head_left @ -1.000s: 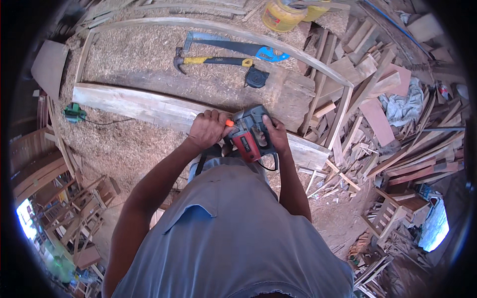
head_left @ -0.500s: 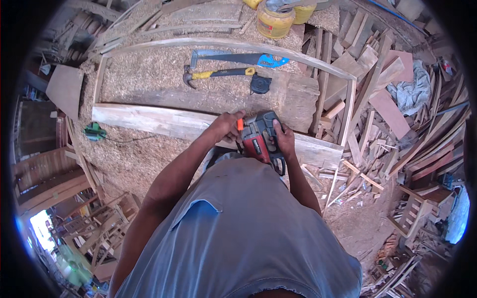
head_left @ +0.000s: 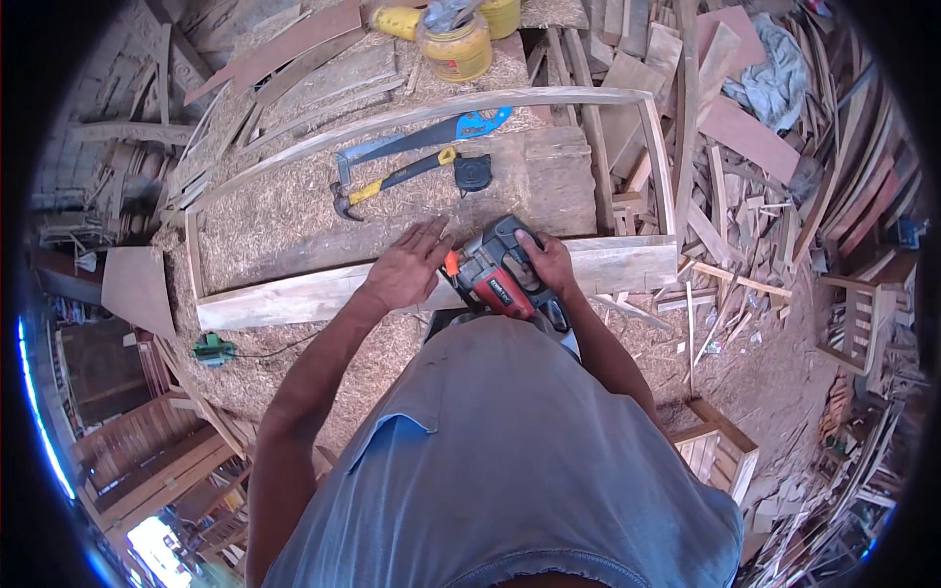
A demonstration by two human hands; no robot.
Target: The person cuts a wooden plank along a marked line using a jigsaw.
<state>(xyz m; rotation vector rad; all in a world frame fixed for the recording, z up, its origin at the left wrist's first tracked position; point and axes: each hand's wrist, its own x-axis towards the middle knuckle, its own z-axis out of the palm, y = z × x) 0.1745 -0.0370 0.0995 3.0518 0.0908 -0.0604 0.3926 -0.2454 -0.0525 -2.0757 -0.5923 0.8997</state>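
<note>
My right hand [head_left: 547, 265] grips the dark grey handle of a red and grey handheld power tool [head_left: 498, 292] with an orange piece at its left side. The tool sits against my body at the near board [head_left: 294, 297] of a wooden frame; its underside is hidden. My left hand [head_left: 407, 265] lies over that board with its fingers stretched out, holding nothing, just left of the orange piece. Beyond the board are a claw hammer [head_left: 392, 184] with a yellow and black handle, a blue-handled handsaw [head_left: 421, 137] and a black tape measure [head_left: 472, 172].
The frame's curved far rail [head_left: 392, 110] closes off the back. Yellow tubs [head_left: 456, 51] stand beyond it. Scrap wood [head_left: 716, 137] is piled at the right. A green device with a cord [head_left: 212, 348] lies on shavings at the left. A slatted wooden piece [head_left: 711, 451] is at lower right.
The view has turned. My left hand has shifted left from beside the orange piece, its bent fingers now stretched flat. My right hand keeps its grip on the power tool.
</note>
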